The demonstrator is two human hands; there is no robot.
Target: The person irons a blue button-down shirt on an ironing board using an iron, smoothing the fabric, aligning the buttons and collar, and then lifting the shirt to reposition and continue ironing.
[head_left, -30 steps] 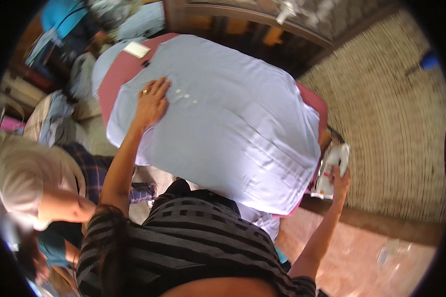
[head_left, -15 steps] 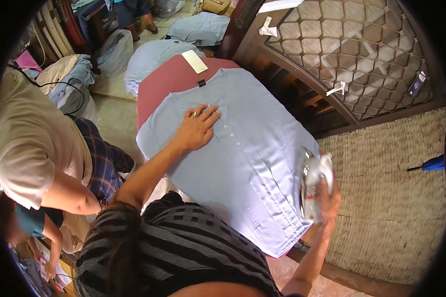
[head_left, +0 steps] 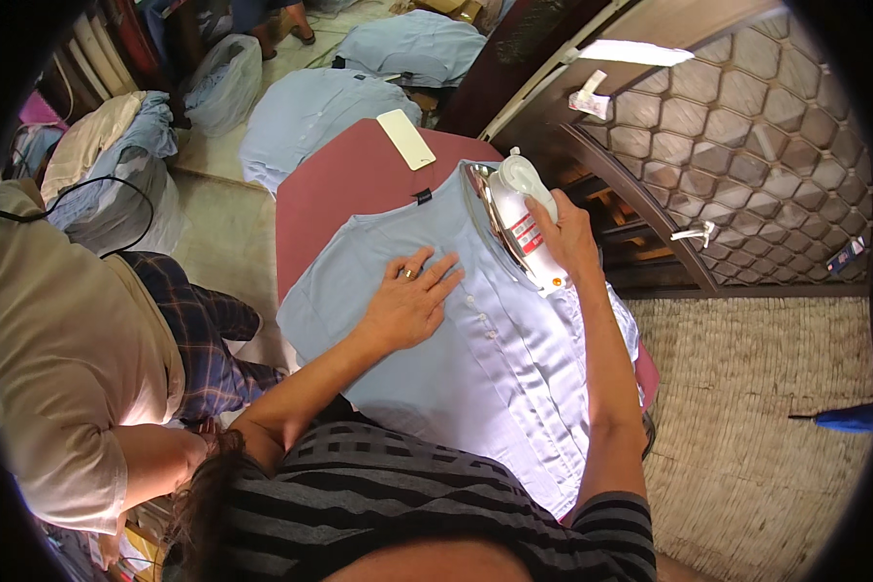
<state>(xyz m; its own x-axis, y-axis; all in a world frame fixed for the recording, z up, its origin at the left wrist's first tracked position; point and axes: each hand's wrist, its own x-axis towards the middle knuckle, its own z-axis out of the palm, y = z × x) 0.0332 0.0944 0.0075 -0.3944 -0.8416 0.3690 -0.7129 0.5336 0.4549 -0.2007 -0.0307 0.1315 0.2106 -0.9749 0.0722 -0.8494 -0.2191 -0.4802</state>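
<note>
A light blue shirt (head_left: 398, 373) with a row of small buttons lies spread over a dark red ironing board (head_left: 325, 179). My left hand (head_left: 412, 301) rests flat on its upper part beside the buttons, fingers apart. In my right hand (head_left: 570, 241) is a white and grey iron (head_left: 517, 218), gripped by its handle. The iron lies along the shirt's far right side, near the shoulder, with its metal edge toward the buttons. A dark label (head_left: 423, 196) shows at the collar. Beyond that, a pale blank card-like tag (head_left: 406, 139) lies on the board.
Piles of blue garments (head_left: 325, 121) and a clear plastic bag (head_left: 225, 82) stand beyond the board. A person in a beige shirt (head_left: 73, 330) is close on my left. To the right are a lattice door (head_left: 747, 145), a woven mat (head_left: 737, 388) and a blue umbrella (head_left: 847, 417).
My right hand has carried the iron from the shirt's lower right edge up to the shoulder area. My left hand stays flat beside the buttons. The view has shifted somewhat.
</note>
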